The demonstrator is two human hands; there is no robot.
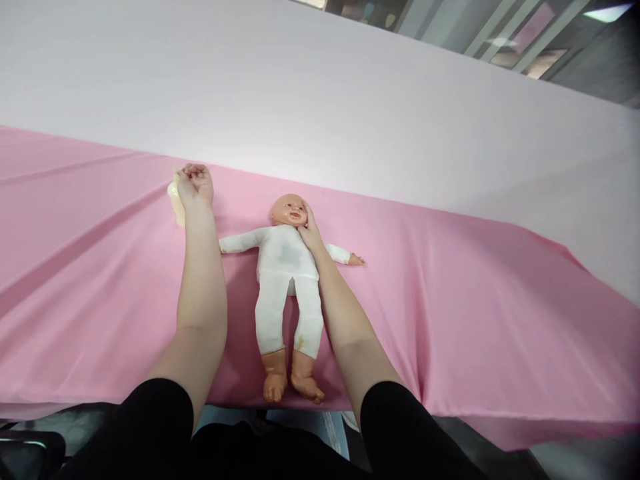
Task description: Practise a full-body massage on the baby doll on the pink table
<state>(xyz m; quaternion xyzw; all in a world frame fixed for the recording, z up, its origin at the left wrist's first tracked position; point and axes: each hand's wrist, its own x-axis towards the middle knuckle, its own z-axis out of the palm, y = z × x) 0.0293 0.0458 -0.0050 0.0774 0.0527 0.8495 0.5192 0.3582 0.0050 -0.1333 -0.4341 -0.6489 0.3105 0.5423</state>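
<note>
A baby doll in a white long-sleeved suit lies on its back, its head away from me and its bare feet towards me. A grey patch marks its chest. My right hand cups the doll's head at the cheek and jaw on the right side, the thumb near the chin. To the left, my left hand has its fingers curled in, right beside a cream-coloured bottle. The wrist hides part of the bottle. Whether those fingers hold anything cannot be made out.
Under the doll a pink cloth with creases covers the near part of a white surface. Its front edge hangs close to my body. A dark chair part shows at the lower left. Beyond the white surface are glass panels.
</note>
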